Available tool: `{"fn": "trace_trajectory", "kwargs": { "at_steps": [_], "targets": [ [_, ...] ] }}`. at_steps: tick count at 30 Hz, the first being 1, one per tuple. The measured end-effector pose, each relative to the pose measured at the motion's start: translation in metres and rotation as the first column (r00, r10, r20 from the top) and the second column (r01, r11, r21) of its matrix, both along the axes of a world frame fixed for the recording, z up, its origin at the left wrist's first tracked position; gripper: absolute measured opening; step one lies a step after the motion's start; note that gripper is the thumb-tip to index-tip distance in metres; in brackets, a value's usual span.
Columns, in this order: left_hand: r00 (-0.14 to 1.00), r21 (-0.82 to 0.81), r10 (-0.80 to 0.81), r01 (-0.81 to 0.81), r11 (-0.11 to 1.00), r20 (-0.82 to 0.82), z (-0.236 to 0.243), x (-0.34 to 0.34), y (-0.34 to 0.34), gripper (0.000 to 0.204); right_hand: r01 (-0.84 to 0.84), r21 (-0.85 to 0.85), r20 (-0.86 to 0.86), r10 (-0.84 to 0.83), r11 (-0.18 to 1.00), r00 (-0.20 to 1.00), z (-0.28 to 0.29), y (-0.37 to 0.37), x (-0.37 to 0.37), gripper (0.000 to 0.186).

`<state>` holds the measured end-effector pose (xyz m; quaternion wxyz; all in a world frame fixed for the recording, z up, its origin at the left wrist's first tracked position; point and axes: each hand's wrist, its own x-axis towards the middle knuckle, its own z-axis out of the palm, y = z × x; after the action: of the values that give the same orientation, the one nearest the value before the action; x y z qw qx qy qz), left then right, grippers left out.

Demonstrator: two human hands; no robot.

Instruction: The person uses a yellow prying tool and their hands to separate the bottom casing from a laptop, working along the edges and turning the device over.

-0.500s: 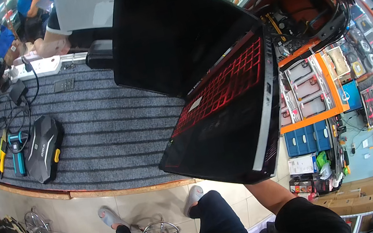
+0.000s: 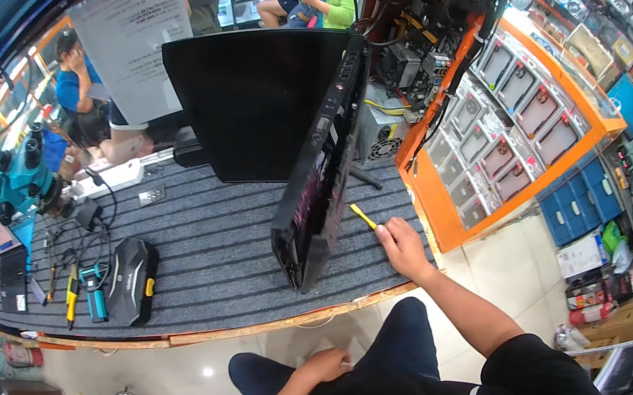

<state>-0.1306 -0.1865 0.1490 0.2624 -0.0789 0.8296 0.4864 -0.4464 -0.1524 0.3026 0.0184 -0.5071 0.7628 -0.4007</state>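
head view, one moment at a repair bench. an open black laptop (image 2: 309, 156) stands tipped on its side on the grey ribbed mat (image 2: 207, 250), its base running from the mat's front right corner toward the back and its dark screen facing the person. the right hand (image 2: 403, 248) sits just beside the front end of the base, at the mat's right edge, fingers closed around a slim yellow pry tool (image 2: 363, 216) whose tip points up and left at the base's edge; whether the tip touches the casing cannot be told. the right forearm runs from the lower edge up and left, elbow bent, wrist level with the bench front. the left hand (image 2: 325, 363) rests loosely curled on the person's lap, below the wooden front edge of the bench (image 2: 254, 324), holding nothing that shows. judged from this, the case looks unopened: no panel is off and no screws or loose parts lie near it, so the prying appears to be at its start, with the seam yet to be worked round. near the mat's left edge lie a black tool case (image 2: 131, 281) and a few hand tools (image 2: 82, 291), untouched. an orange parts cabinet (image 2: 515, 120) stands to the right.
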Motion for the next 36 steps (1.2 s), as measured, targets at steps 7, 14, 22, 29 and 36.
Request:
{"fn": "trace_trajectory", "kwargs": {
  "at_steps": [7,14,22,29,36],
  "targets": [
    [0.462,0.109,0.234,-0.281,0.953,-0.855,0.319,0.004,-0.083,0.014,0.003,-0.059,0.079,0.002,0.998,0.997,0.006,-0.008,0.002,0.034],
    [-0.157,0.067,-0.109,-0.817,0.573,-0.982,0.378,-0.020,-0.086,0.034,-0.033,-0.088,0.098,0.042,0.996,0.994,0.000,-0.011,0.003,0.033],
    [0.051,-0.178,-0.344,-0.919,0.351,-0.937,0.397,-0.041,-0.094,0.047,0.024,-0.052,0.131,-0.017,0.998,0.991,-0.004,-0.008,0.000,0.033],
    [0.006,-0.069,-0.156,-0.913,0.402,-0.988,0.389,-0.063,-0.097,0.055,0.058,-0.187,0.152,-0.030,0.981,0.988,-0.004,-0.012,-0.004,0.030],
    [-0.324,0.324,0.106,-0.753,0.573,-0.940,0.334,-0.078,-0.093,0.093,-0.135,-0.428,0.389,0.317,0.894,0.865,0.060,-0.101,-0.026,0.052]
  ]
}}
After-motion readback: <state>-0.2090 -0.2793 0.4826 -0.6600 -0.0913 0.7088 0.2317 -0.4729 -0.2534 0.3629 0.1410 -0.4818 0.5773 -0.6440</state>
